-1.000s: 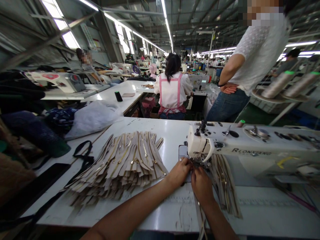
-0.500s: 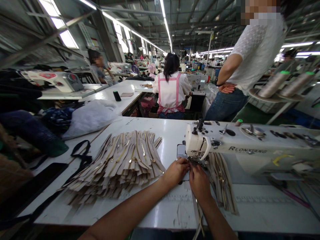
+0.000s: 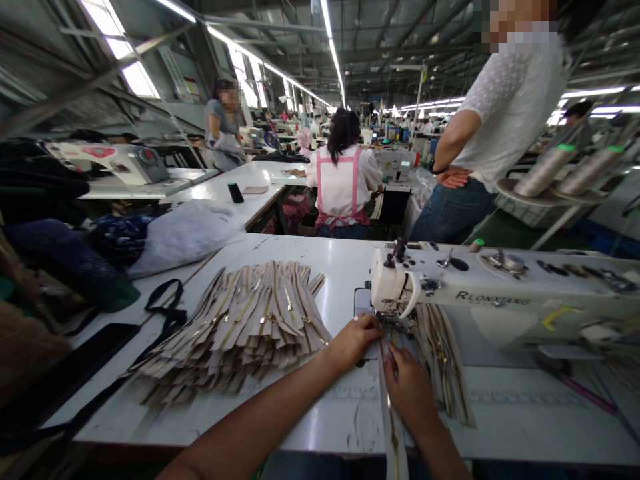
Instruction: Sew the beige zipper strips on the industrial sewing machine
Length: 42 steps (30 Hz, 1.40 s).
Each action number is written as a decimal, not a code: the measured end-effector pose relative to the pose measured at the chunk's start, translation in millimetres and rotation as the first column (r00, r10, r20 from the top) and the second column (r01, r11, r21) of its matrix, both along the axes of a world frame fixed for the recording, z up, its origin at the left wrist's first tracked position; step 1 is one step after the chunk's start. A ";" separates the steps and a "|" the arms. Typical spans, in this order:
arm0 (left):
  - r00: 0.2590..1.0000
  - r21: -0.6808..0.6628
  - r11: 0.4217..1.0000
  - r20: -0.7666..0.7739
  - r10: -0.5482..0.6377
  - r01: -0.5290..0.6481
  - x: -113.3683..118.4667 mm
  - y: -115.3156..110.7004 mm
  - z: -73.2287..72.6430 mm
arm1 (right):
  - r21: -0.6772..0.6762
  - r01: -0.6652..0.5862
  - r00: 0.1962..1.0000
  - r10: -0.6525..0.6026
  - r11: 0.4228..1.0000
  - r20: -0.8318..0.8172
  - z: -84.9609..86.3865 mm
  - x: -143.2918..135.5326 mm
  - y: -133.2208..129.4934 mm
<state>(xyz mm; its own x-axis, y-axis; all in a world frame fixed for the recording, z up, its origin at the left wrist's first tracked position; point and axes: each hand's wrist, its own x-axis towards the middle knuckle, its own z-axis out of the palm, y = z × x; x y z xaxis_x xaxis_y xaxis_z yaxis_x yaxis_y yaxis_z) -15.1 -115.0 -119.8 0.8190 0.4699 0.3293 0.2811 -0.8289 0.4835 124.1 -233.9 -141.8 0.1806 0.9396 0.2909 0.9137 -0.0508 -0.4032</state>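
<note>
A beige zipper (image 3: 390, 420) with metal teeth runs from under the head of a white sewing machine (image 3: 395, 280) down over the table's front edge. Close by the presser foot, my left hand (image 3: 357, 340) pinches the zipper's upper end; its fingertips are partly hidden. Slightly nearer to me, my right hand (image 3: 407, 380) is closed on the zipper's right edge, thumb and forefinger against the tape. Several more zippers (image 3: 445, 360) hang together behind the needle, to the right of my right hand. A large pile of beige zippers (image 3: 250, 320) with gold sliders lies left of my left arm.
A white plastic bag (image 3: 187, 233), a black strap (image 3: 165, 303) and dark cloth lie to the left. Thread cones (image 3: 545, 170) stand at the right. A person in a pink-trimmed apron (image 3: 343, 180) sits ahead; another person (image 3: 505, 120) stands at the right.
My right hand has moved down and toward me along the zipper, whose length now shows more between my hands. My left hand has barely moved. A far-left person is now more upright.
</note>
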 end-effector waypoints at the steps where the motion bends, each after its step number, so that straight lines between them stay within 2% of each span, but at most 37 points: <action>1: 1.000 0.006 1.000 -0.008 -0.002 0.002 0.0 0.1 -0.8 | 0.015 0.005 0.999 -0.005 1.000 -0.034 -1.9 0.6 -6.4; 5: 1.000 0.025 1.000 -0.020 -0.008 0.009 -0.1 -0.6 -1.3 | 0.028 0.025 0.991 -0.021 0.999 -0.129 -4.4 -1.0 -21.2; 8: 1.000 0.026 1.000 -0.025 -0.008 0.008 -0.3 -1.8 0.3 | 0.024 0.009 0.991 -0.006 1.000 -0.132 -3.0 -3.9 -22.4; 13: 1.000 0.039 0.999 -0.028 -0.001 0.002 0.2 -3.2 1.8 | 0.073 -0.043 0.998 0.045 0.996 -0.031 -7.3 -6.4 -22.9; 22: 0.998 0.080 0.997 -0.057 0.005 0.000 -0.9 -5.1 2.0 | 0.083 -0.041 0.982 0.025 0.996 0.187 -10.4 -13.6 -18.7; 30: 0.997 0.071 0.997 -0.072 0.025 -0.019 -5.3 -10.1 7.5 | 0.078 -0.048 0.984 0.033 0.996 0.174 -5.9 -11.2 -0.8; 42: 0.993 0.051 0.994 -0.068 0.097 -0.093 -5.4 -11.6 11.2 | -0.122 -0.011 0.984 0.033 0.992 0.174 13.6 -9.9 34.7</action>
<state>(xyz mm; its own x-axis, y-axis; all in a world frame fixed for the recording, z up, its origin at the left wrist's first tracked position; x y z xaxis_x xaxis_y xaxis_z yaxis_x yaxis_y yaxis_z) -20.5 -126.5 -108.6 0.7932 0.5321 0.2962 0.3918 -0.8182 0.4207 114.2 -199.2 -128.2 0.1154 0.9727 0.2013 0.9712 -0.0680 -0.2284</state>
